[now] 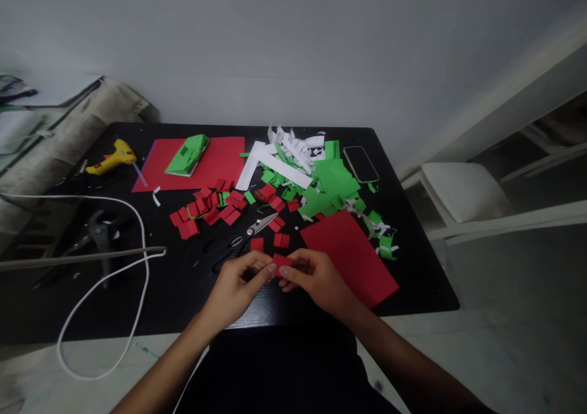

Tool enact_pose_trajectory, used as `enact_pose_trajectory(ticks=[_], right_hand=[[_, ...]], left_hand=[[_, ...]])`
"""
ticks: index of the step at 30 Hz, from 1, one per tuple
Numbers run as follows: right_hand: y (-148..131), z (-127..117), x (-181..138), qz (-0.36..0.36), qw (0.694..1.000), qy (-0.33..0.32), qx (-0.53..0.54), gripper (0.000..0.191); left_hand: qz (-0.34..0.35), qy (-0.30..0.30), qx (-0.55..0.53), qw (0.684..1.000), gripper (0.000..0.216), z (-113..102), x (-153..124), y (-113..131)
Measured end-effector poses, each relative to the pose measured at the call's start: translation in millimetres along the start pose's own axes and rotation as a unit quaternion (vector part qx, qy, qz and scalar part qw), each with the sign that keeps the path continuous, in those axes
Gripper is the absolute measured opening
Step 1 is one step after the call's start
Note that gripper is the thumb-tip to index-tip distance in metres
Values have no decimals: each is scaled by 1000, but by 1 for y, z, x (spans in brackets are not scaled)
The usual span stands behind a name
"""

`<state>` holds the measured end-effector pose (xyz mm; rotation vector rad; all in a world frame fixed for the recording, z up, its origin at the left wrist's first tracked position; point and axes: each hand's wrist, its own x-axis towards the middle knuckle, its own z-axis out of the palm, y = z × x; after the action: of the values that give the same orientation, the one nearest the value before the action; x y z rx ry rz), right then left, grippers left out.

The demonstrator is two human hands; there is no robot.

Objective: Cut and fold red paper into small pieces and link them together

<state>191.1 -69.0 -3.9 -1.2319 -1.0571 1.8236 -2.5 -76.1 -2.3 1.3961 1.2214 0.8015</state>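
Observation:
Between my two hands, above the near edge of the black table (257, 321), is a small red piece of paper (281, 261). My left hand (241, 282) pinches its left side between thumb and fingers. On its right side, my right hand (316, 276) grips it the same way. Just beyond lie two more small red paper pieces, one a folded piece (281, 240). Black-handled scissors (250, 233) rest partly open behind my left hand. A pile of folded red pieces (208, 205) spreads farther back, and a large red sheet (346, 258) lies beside my right hand.
Green paper scraps (332, 184) and white strips (284, 163) heap at the back. A phone (361, 164) lies at the right. Leftward are a yellow glue gun (112, 158), a green paper stack (187, 155) on a red sheet (224, 163), and a looped white cable (142, 230).

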Motion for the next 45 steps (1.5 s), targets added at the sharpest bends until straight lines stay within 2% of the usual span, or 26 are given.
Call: enact_pose_trajectory(ticks=[8,21,34,40,45], right_hand=[[-6,-1,0,-42,999,26,-22,27],[-7,-2,-1,-32,999,28,-29,22],[-6,-3,0,-16,999,34,-14,28],[-6,0,-4,-62,996,53,-27,38],[-6,1,-6,-117,989,52,-75,22]], left_hand=[[-25,3,-38,999,29,1,1,1],[-28,6,-73,997,27,2,0,3],[-25,1,-77,997,31,2,0,5],[-33,-21,-83,996,29,2,1,7],[-27,-24,-87,996,27,1,0,5]])
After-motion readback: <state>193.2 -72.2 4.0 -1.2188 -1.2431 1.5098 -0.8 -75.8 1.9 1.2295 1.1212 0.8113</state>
